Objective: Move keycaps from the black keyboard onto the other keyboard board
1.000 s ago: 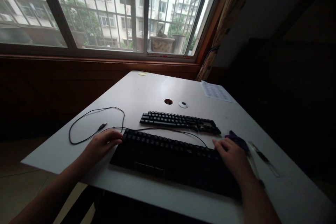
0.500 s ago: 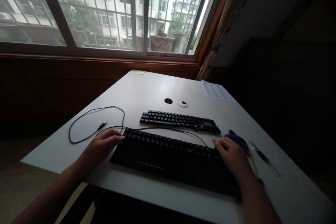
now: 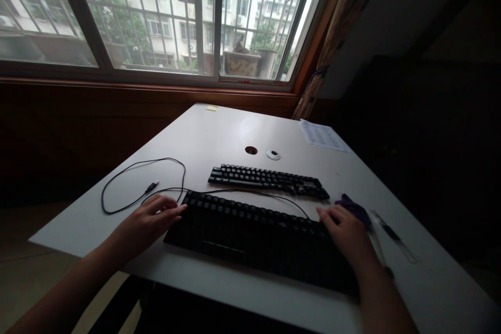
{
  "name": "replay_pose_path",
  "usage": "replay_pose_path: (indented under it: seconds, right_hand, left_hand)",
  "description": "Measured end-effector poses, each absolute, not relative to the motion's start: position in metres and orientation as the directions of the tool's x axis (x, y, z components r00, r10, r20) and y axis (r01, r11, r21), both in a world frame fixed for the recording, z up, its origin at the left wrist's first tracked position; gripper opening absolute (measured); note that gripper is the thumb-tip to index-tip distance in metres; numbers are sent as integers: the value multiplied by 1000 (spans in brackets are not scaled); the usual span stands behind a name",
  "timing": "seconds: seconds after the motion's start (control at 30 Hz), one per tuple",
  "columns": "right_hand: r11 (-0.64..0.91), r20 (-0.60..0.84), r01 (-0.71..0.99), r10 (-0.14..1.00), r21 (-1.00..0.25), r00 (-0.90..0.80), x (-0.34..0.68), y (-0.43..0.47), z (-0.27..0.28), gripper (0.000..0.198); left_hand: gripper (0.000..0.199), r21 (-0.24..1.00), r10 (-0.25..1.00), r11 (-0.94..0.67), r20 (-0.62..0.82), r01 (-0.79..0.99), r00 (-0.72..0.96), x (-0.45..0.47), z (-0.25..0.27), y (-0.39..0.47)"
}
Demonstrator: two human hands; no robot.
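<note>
Left forearm (image 3: 84, 276), bare, extends diagonally forward and inward from the lower left; left hand (image 3: 146, 222) is back upward, fingers bent, tips directed right. Right forearm (image 3: 381, 292), also bare, leans leftward from the lower edge; right hand (image 3: 346, 229) shows thumb and forefinger close together, well apart from the left hand.

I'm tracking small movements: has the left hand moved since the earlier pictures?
Yes, slightly: judged against the USB plug, the left hand has shifted toward the person.
</note>
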State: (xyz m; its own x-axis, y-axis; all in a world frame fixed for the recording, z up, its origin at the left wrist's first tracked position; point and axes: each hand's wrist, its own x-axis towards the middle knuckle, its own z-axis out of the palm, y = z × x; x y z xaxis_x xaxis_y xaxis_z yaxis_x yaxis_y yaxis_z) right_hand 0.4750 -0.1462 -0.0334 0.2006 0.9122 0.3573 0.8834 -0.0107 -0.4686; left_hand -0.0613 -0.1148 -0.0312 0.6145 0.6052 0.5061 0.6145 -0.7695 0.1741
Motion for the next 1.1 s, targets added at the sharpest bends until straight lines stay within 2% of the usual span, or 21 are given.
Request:
replay_pose_path:
  seconds: [0.37,0.7,0.87,1.1]
  right_hand:
    - [-10,369,889,907,-459,200,475,-144,-34,56]
    - [-10,361,890,912,-455,195,476,-144,-37,55]
    - [-25,351,890,913,-455,206,478,-145,-38,54]
    - [-10,354,889,915,-457,192,481,-144,-42,51]
  left_hand:
    - [25,220,617,-781,412,584,670,-57,-23,-104]
    - [33,280,635,-768,450,576,628,-68,-25,-112]
    - [33,251,646,-758,417,602,639,-65,-26,-110]
    - [31,130,574,-794,483,594,661,-62,-25,-108]
